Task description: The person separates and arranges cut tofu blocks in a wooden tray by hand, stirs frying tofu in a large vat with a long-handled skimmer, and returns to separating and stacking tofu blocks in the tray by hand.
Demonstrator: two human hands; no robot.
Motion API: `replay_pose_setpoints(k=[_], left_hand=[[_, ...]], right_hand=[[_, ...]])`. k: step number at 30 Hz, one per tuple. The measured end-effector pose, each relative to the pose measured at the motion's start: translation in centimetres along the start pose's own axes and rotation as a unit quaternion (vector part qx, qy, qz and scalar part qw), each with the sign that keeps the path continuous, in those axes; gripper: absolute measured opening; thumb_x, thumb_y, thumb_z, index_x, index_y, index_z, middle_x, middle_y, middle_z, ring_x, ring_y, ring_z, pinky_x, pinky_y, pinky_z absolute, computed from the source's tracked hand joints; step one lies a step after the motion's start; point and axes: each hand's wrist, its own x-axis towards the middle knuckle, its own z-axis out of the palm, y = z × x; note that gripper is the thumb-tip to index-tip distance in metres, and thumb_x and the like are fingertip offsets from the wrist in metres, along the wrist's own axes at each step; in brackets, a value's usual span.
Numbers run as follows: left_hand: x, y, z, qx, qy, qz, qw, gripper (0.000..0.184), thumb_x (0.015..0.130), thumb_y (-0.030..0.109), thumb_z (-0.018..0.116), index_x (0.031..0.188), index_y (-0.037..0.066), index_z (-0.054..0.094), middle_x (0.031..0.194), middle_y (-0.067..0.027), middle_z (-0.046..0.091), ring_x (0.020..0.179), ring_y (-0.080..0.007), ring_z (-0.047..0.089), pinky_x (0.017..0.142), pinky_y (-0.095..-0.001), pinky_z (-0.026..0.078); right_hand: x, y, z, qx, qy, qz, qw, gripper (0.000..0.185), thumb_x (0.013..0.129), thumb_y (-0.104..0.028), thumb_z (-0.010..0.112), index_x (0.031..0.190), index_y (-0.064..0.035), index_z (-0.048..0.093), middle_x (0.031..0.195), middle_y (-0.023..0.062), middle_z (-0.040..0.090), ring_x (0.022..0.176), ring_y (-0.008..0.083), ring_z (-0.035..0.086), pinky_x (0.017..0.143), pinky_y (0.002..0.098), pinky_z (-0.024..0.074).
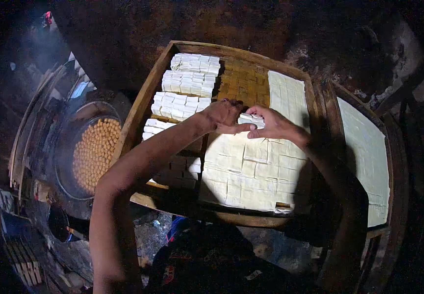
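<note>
Both hands meet above the middle of a wooden tray (239,48), around a small stack of white slabs (252,120). My left hand (225,116) has its fingers curled at the stack's left side, with the thumb along the near side. My right hand (272,123) grips the stack from the right, thumb at the near side and fingers at the far side. Below them lies a white sheet cut into squares (251,171). Rows of stacked white pieces (188,83) stand along the tray's left side, some partly behind my left forearm.
To the left, a large round pan (61,166) holds many golden-brown pieces (94,152). Another framed tray with a white cut sheet (366,152) stands at the right. Wooden slats (25,117) lean at the far left, and a dark wall rises beyond.
</note>
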Motion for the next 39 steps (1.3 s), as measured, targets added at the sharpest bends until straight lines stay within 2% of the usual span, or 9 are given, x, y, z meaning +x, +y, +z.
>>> replay_pose_setpoints(k=[8, 10, 14, 17, 20, 23, 33, 36, 39], left_hand=[[0.8, -1.9, 1.9, 0.005, 0.037, 0.077, 0.996, 0.081, 0.084, 0.069, 0.043, 0.131, 0.003, 0.044, 0.126, -0.0252, 0.05, 0.118, -0.0393, 0.048, 0.1, -0.0473, 0.041], [0.4, -2.0, 2.4, 0.031, 0.144, 0.108, 0.983, 0.067, 0.084, 0.058, 0.054, 0.115, -0.001, 0.052, 0.104, -0.0239, 0.059, 0.093, -0.0384, 0.061, 0.08, -0.0468, 0.051], [0.0, -2.0, 2.4, 0.044, 0.158, 0.137, 0.977, 0.063, 0.086, 0.056, 0.052, 0.111, -0.001, 0.052, 0.101, -0.0216, 0.058, 0.089, -0.0383, 0.061, 0.076, -0.0479, 0.051], [-1.1, -1.0, 1.8, 0.048, 0.096, 0.086, 0.991, 0.062, 0.086, 0.057, 0.052, 0.108, 0.0, 0.052, 0.1, -0.0197, 0.056, 0.088, -0.0378, 0.06, 0.073, -0.0474, 0.05], [-0.9, -1.6, 2.9, 0.104, 0.18, 0.169, 0.963, 0.066, 0.085, 0.062, 0.047, 0.104, -0.002, 0.05, 0.094, -0.0199, 0.058, 0.088, -0.0363, 0.062, 0.071, -0.0461, 0.051], [-0.5, -2.1, 3.5, 0.108, 0.212, 0.188, 0.953, 0.067, 0.085, 0.062, 0.047, 0.105, -0.002, 0.05, 0.092, -0.0191, 0.058, 0.086, -0.0371, 0.062, 0.069, -0.0458, 0.052], [-1.4, -1.6, 3.1, 0.106, 0.14, 0.151, 0.973, 0.071, 0.084, 0.064, 0.046, 0.108, -0.002, 0.051, 0.103, -0.0211, 0.055, 0.093, -0.0368, 0.059, 0.076, -0.0479, 0.049], [-2.2, -1.6, 3.7, 0.18, 0.187, 0.187, 0.948, 0.077, 0.084, 0.065, 0.043, 0.12, -0.003, 0.049, 0.113, -0.0206, 0.053, 0.104, -0.0353, 0.054, 0.082, -0.0521, 0.044], [-2.5, -1.2, 3.8, 0.171, 0.198, 0.188, 0.947, 0.07, 0.082, 0.059, 0.054, 0.115, -0.003, 0.05, 0.114, -0.021, 0.052, 0.105, -0.0374, 0.052, 0.087, -0.0475, 0.044]], right_hand=[[0.2, 1.7, 0.8, -0.031, 0.07, -0.053, 0.996, 0.084, 0.061, -0.044, 0.084, 0.124, -0.002, 0.048, 0.105, 0.0168, 0.061, 0.1, 0.0256, 0.059, 0.085, 0.0368, 0.0469], [0.6, 2.3, 0.9, -0.083, 0.063, -0.068, 0.992, 0.086, 0.062, -0.046, 0.083, 0.125, -0.0003, 0.047, 0.115, 0.0179, 0.059, 0.109, 0.0267, 0.056, 0.091, 0.0378, 0.0447], [-0.4, -3.0, -0.6, -0.006, -0.069, 0.074, 0.995, 0.082, 0.063, -0.048, 0.081, 0.122, 0.0017, 0.05, 0.119, 0.0188, 0.056, 0.112, 0.0305, 0.053, 0.094, 0.0388, 0.0425], [-1.7, -3.3, 0.3, -0.135, 0.01, 0.022, 0.991, 0.073, 0.068, -0.04, 0.079, 0.118, 0.004, 0.051, 0.116, 0.0179, 0.054, 0.112, 0.0319, 0.05, 0.095, 0.0382, 0.0398], [-2.2, -2.7, 1.2, -0.23, 0.095, -0.105, 0.963, 0.069, 0.071, -0.042, 0.075, 0.117, 0.0025, 0.051, 0.108, 0.0189, 0.054, 0.106, 0.0316, 0.049, 0.093, 0.0393, 0.04], [-2.1, -2.3, 1.0, -0.22, 0.08, -0.087, 0.968, 0.069, 0.072, -0.045, 0.074, 0.117, 0.0024, 0.05, 0.105, 0.0197, 0.054, 0.102, 0.032, 0.049, 0.091, 0.0411, 0.0405], [-2.7, -2.5, 1.4, -0.228, 0.068, -0.068, 0.969, 0.076, 0.07, -0.049, 0.073, 0.119, 0.0042, 0.048, 0.108, 0.0205, 0.053, 0.103, 0.033, 0.049, 0.091, 0.0421, 0.0408], [-4.1, -3.2, 1.5, -0.356, 0.104, -0.129, 0.92, 0.092, 0.068, -0.066, 0.065, 0.123, 0.0048, 0.046, 0.115, 0.0168, 0.052, 0.107, 0.0316, 0.048, 0.093, 0.0396, 0.0392], [-3.9, -2.6, 1.9, -0.356, 0.088, -0.109, 0.924, 0.089, 0.067, -0.054, 0.073, 0.124, 0.0075, 0.043, 0.117, 0.0201, 0.048, 0.109, 0.0327, 0.046, 0.093, 0.0413, 0.0407]])
